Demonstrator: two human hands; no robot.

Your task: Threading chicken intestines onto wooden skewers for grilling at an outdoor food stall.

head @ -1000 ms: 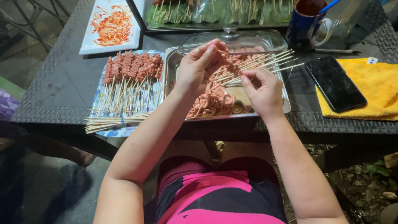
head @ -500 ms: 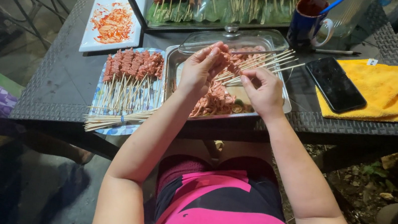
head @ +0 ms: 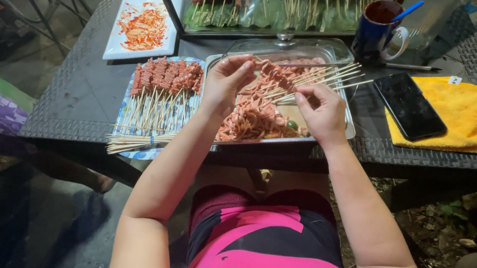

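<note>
Both my hands work over a metal tray (head: 346, 118) of raw marinated meat strips (head: 252, 122). My left hand (head: 225, 82) pinches a piece of meat (head: 270, 71) at the end of a bamboo skewer. My right hand (head: 321, 111) grips that skewer's stick, among several loose skewers (head: 330, 77) lying across the tray. Left of the tray, a patterned plate (head: 155, 121) carries a row of finished meat skewers (head: 163, 76) with their sticks pointing toward me.
A white plate (head: 143, 22) with red sauce sits at the back left. A glass case (head: 267, 1) of skewers on green leaves stands behind. A blue mug (head: 378, 30), a black phone (head: 409, 105) on a yellow cloth (head: 465, 113) lie right. The table edge (head: 429, 160) is near my lap.
My hands have stayed over the tray, with only small finger movements on the meat and skewer. Nothing else moved.
</note>
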